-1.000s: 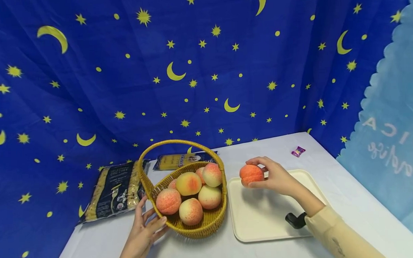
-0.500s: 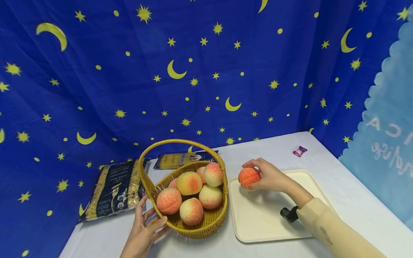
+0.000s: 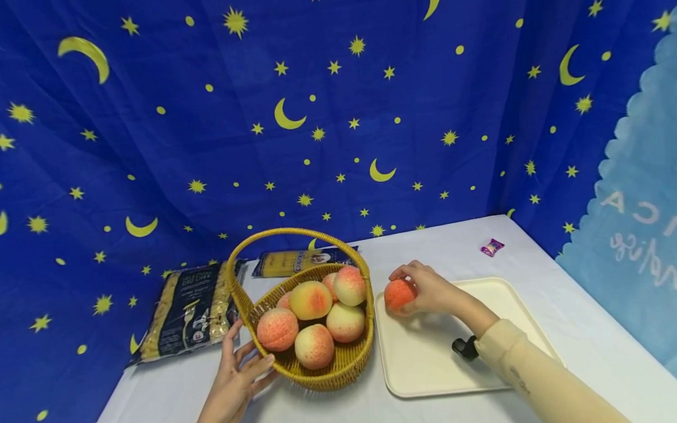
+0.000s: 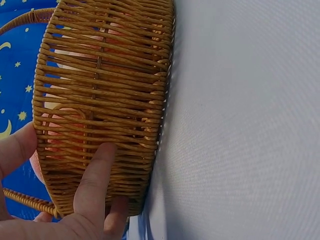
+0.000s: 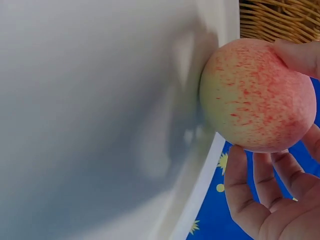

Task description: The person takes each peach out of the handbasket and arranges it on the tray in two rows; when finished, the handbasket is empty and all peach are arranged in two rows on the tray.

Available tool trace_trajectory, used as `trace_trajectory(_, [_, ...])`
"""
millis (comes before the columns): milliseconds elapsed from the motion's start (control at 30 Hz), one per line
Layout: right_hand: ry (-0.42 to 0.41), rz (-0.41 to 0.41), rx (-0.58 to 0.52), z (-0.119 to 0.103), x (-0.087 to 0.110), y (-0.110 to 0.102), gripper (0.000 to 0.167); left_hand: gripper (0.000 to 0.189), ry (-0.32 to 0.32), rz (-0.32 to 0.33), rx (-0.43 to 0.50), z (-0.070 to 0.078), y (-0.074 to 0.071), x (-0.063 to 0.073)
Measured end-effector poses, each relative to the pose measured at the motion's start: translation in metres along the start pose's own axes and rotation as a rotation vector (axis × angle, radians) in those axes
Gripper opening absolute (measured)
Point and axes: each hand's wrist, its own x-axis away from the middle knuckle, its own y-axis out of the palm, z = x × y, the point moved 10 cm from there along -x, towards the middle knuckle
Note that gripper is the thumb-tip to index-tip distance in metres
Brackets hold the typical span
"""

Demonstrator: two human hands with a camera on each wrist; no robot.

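Note:
A yellow-brown wicker basket (image 3: 335,378) with a tall hoop handle stands left of centre in the head view, holding several peaches (image 3: 313,347). My left hand (image 3: 230,383) rests on its near left side. In the left wrist view, the left fingers (image 4: 94,182) lie nearly straight against the woven outer wall, and one digit touches the rim. My right hand (image 3: 429,289) grips a red-orange peach (image 3: 400,296), thumb on one side and fingers on the other. This peach sits low over the far left corner of a cream tray (image 3: 422,370); its underside looks yellowish in the right wrist view.
Behind the basket lie a large dark pasta bag (image 3: 188,313) and a yellow-and-blue pasta packet (image 3: 290,263). A small purple wrapped candy (image 3: 492,248) lies at the back right of the white table (image 3: 605,326). A blue star-and-moon cloth (image 3: 335,112) hangs behind.
My right hand has carried the held peach slightly left and down, toward the tray's far left corner. The left hand and the basket have stayed in place.

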Motion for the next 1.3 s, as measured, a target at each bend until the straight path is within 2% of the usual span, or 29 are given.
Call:
trace_trajectory(233, [0.018,-0.038,-0.082,0.004,-0.003,0.009,0.069,0.112,0.005,-0.009,0.001,0.001,0.001,0.001])
trace_trajectory(567, [0.019,-0.042,-0.129,0.009,-0.007,0.014,0.072,0.113,0.010,-0.010,0.004,0.002,0.001,0.001])
trace_trajectory(867, [0.010,-0.043,-0.113,0.011,-0.011,0.017,0.073,0.112,0.004,-0.008,0.003,-0.001,0.000,0.000])
trace_trajectory(1100, [0.022,-0.076,-0.135,0.010,-0.010,0.016,0.075,0.113,0.008,-0.005,0.006,-0.002,-0.001,0.000])
trace_trajectory(1300, [-0.030,-0.108,-0.133,0.003,-0.012,0.007,0.075,0.113,0.009,-0.007,0.010,-0.002,0.000,0.000])
